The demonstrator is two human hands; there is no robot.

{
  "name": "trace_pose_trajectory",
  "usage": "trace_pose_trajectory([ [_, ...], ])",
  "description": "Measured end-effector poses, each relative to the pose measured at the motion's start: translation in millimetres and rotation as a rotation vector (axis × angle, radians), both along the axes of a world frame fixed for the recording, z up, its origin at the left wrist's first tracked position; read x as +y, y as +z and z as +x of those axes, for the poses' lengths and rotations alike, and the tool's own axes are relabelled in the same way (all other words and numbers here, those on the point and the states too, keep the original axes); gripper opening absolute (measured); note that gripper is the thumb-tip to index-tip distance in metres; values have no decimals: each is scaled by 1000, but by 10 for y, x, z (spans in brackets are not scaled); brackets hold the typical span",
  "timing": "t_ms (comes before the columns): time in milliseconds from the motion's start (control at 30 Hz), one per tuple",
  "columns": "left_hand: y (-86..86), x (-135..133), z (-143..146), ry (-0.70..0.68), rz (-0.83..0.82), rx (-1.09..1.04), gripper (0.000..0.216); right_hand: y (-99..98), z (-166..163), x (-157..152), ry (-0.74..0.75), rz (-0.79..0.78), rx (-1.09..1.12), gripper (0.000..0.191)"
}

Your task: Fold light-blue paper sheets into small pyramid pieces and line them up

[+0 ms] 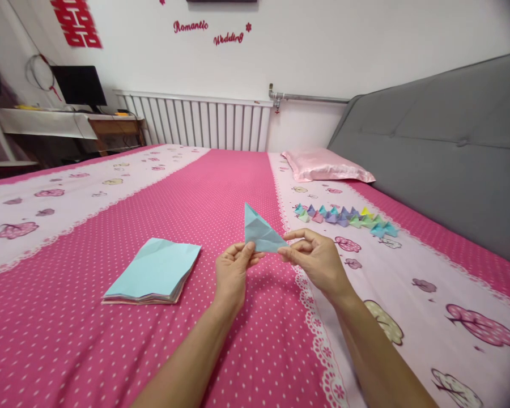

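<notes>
Both hands hold a light blue paper folded into a triangle (259, 231) above the pink dotted bedsheet (221, 187). My left hand (233, 271) pinches its lower left corner with thumb and fingers closed. My right hand (317, 256) pinches the lower right corner, fingers curled. The triangle's tip points up. To the left of my left hand lies a stack of square coloured papers (155, 272) with a light blue sheet on top.
A row of several small folded paper shapes (346, 218) in blue, purple, green and yellow lies right of my hands. A pink pillow (325, 165) rests by the grey headboard (446, 153). A white radiator (195, 122) and a desk (68, 122) stand beyond the bed.
</notes>
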State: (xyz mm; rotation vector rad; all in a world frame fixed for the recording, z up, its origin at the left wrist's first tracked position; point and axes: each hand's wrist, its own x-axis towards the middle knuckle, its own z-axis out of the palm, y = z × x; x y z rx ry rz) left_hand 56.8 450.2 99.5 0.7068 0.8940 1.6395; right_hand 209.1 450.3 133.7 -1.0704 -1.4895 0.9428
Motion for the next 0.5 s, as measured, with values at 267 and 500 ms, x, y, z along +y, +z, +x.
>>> trace_pose_trajectory([
  [267, -9, 105, -147, 53, -11, -147, 31, 47, 80, -11, -3, -24, 42, 26],
  [500, -39, 23, -74, -118, 56, 100, 32, 84, 10, -26, 21, -42, 221, 34],
])
